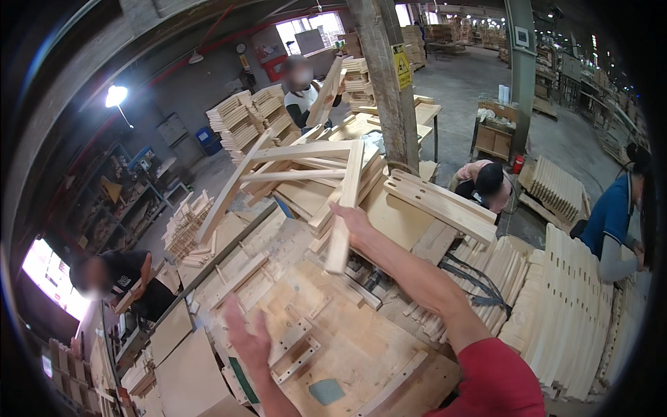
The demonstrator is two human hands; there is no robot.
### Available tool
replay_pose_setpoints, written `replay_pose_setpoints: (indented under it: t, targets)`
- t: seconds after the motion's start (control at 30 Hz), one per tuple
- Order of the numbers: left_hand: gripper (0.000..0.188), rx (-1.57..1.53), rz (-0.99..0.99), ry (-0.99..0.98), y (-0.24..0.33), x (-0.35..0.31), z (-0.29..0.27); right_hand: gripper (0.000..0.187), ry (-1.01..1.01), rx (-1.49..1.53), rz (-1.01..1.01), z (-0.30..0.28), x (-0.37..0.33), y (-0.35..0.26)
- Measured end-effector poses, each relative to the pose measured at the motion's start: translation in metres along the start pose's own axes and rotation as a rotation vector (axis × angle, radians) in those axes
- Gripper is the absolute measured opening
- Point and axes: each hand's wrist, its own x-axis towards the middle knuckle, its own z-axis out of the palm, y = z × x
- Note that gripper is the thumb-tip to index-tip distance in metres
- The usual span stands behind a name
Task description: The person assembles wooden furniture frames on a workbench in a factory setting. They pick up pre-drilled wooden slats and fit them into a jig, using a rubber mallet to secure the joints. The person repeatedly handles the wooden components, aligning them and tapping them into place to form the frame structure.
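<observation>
My right hand [352,222] is closed round one leg of a pale wooden frame [356,170], a chair-like piece with two long legs joined by two crosspieces. The frame is tilted over the far side of the workbench, its other leg slanting away to the left. Behind and beneath it lie more wooden frames [292,191] in a pile. Over the near left of the plywood workbench [375,333], my left hand [248,335] is open, slightly blurred, with thumb and fingers apart and nothing in it. Beside that hand sits a wooden jig block [295,351] with holes.
Slotted boards [445,205] lie right of the frame. Stacked slats [556,313] and black cables [479,285] are at my right. A wooden post [389,83] rises beyond the bench. Co-workers are at the far side, left [132,278] and right [604,215].
</observation>
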Motion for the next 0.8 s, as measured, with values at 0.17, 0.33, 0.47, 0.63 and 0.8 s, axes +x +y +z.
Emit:
replay_pose_setpoints:
  t: [0.17,0.33,0.47,0.63,0.8]
  targets:
    - [0.051,0.066,-0.324,-0.33,-0.019,-0.131,-0.025,0.059,0.133,0.307,0.083,0.095,0.079,0.01]
    - [0.042,0.059,-0.566,-0.422,0.011,-0.205,-0.032,0.097,0.458,-0.26,-0.061,0.064,0.135,-0.02]
    - [0.051,-0.109,-1.03,-0.474,0.033,-0.26,-0.027,0.095,0.551,-0.77,-0.307,0.008,0.083,-0.038]
    - [0.055,-0.201,-0.922,-0.469,0.052,-0.283,-0.008,0.079,0.172,-0.553,-0.698,-0.067,-0.098,-0.02]
    - [0.05,-0.635,-0.728,-0.754,0.093,-0.266,0.057,0.023,0.429,-0.627,-0.443,-0.243,-0.384,0.045]
